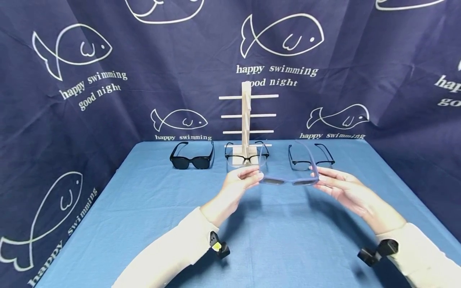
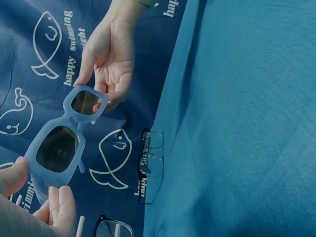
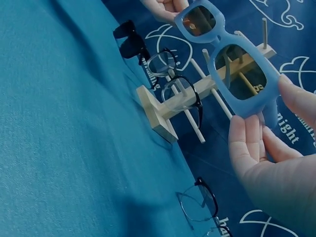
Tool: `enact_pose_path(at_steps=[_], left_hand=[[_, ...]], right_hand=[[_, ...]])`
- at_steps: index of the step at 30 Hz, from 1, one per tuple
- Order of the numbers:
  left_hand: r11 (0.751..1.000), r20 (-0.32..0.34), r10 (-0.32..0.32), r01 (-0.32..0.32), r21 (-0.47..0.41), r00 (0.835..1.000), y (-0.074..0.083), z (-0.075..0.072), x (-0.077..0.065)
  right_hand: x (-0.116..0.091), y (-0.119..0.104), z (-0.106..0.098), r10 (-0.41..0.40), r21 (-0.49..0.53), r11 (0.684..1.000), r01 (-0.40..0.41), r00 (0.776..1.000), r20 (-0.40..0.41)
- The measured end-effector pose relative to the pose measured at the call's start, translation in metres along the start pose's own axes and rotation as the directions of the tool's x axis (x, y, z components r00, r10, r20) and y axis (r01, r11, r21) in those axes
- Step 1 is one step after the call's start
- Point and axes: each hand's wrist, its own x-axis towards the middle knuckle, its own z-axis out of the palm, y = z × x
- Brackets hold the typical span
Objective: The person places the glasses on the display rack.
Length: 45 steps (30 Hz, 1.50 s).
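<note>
Blue-framed sunglasses (image 1: 288, 181) with dark lenses are held up over the table, temples unfolded and pointing away. My left hand (image 1: 240, 185) pinches their left end between thumb and fingers, and my right hand (image 1: 342, 188) pinches the right end. In the right wrist view the right thumb lies by the frame's edge of the sunglasses (image 3: 247, 101), with the fingers under it. Just beyond the left hand, black half-rim glasses (image 1: 248, 158) stand at the foot of a wooden display rack (image 1: 246, 120). Another dark-rimmed pair of glasses (image 1: 312, 163) sits behind the blue sunglasses, partly covered by them.
Black sunglasses (image 1: 191, 162) stand at the table's back left. The rack has several pairs of thin rods sticking out sideways. Blue cloth covers the table (image 1: 173, 200), and a navy curtain (image 1: 180, 80) with white fish drawings hangs behind and beside it.
</note>
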Motion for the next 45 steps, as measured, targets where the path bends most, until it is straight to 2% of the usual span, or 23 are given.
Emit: enact_pose_path(at_steps=[7, 16, 26, 45], left_hand=[[0.999, -0.005, 0.005, -0.005, 0.034, 1.0, -0.002, 0.001, -0.001], [1.0, 0.004, 0.011, -0.011, 0.006, 1.0, 0.005, -0.004, -0.004], [1.0, -0.012, 0.005, -0.005, -0.028, 1.0, 0.013, -0.012, -0.009], [0.999, -0.013, 0.015, -0.016, -0.029, 1.0, 0.015, -0.023, -0.015]], right_hand=[[-0.001, 0.001, 0.0, 0.017, -0.002, 1.0, -0.017, 1.0, -0.004], [0.004, 0.0, 0.006, 0.028, -0.01, 1.0, -0.028, 0.999, -0.02], [0.016, -0.001, 0.015, 0.018, -0.062, 0.998, -0.019, 1.0, -0.022], [0.025, 0.002, 0.021, 0.04, -0.087, 0.995, -0.041, 0.999, -0.013]])
